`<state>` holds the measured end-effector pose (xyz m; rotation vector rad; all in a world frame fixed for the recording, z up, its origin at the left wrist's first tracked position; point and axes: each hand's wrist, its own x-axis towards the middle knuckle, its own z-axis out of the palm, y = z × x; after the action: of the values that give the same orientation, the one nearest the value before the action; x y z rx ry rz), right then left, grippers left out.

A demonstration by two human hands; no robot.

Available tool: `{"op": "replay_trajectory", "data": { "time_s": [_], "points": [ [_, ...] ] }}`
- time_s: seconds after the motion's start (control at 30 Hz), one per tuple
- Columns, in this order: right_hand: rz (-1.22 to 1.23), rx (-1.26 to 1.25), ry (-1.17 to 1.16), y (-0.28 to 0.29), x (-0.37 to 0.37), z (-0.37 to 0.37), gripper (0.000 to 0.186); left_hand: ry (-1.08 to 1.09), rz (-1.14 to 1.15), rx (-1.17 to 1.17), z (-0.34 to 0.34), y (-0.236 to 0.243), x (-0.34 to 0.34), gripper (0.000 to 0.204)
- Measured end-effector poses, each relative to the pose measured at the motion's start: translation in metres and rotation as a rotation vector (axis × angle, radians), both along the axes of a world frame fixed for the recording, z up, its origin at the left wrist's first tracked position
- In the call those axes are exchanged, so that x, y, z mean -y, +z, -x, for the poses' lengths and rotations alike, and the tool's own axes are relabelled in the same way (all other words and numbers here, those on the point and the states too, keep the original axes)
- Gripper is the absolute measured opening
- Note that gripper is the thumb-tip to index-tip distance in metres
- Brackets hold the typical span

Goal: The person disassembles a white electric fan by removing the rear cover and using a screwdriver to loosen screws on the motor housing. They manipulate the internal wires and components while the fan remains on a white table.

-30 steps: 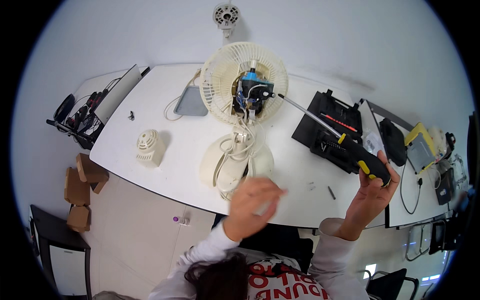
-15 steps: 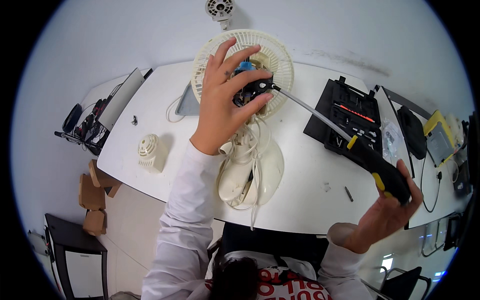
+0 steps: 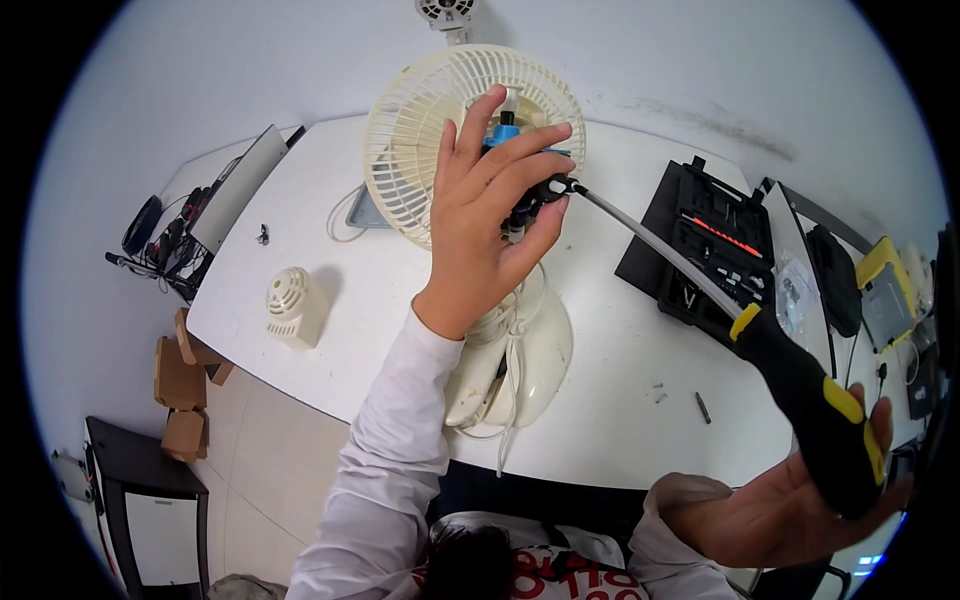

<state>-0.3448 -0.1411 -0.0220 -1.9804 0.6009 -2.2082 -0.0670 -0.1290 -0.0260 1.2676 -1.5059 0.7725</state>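
Observation:
A cream desk fan [image 3: 408, 150] stands on the white table with its motor side uncovered, showing black parts and a blue piece [image 3: 503, 134]. My left hand [image 3: 478, 215] is closed on the fan motor, thumb and fingers pinching around its black end; the fingers partly hide it. My right hand [image 3: 780, 512] holds the black and yellow handle of a long screwdriver [image 3: 660, 252], palm and fingers around the handle's end. The shaft slants up to the left, and its tip meets the motor beside my left fingertips. A cord is bundled over the fan base [image 3: 548, 368].
A vented cream cover [image 3: 297, 308] stands on the left of the table. Right of the fan lies an open black toolbox [image 3: 735, 235] with a plastic bag [image 3: 795, 295] beside it. A small dark bit [image 3: 703, 407] and tiny screws [image 3: 659, 394] lie near the front edge.
The fan head has turned, and my left hand has moved slightly right and down with the motor. My right hand and the screwdriver handle have shifted right and nearer to me.

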Motion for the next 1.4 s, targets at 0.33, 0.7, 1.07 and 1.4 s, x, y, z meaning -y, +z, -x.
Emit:
{"op": "replay_trajectory", "data": {
  "time_s": [0.33,0.7,1.07,1.4],
  "points": [
    [0.083,-0.039,-0.181,0.011,0.015,0.012,0.059,-0.016,0.021,-0.014,-0.001,-0.001,0.001,0.027],
    [0.151,-0.218,0.002,0.016,0.018,0.045,0.053,-0.006,0.033,-0.041,-0.002,-0.003,-0.003,0.034],
    [0.114,-0.184,0.343,0.017,0.009,0.02,0.049,-0.05,0.043,-0.163,-0.003,-0.008,-0.002,0.05],
    [0.181,-0.38,0.362,0.035,0.004,0.017,0.035,0.004,0.014,-0.153,-0.004,-0.008,-0.003,0.05]
  ]
}}
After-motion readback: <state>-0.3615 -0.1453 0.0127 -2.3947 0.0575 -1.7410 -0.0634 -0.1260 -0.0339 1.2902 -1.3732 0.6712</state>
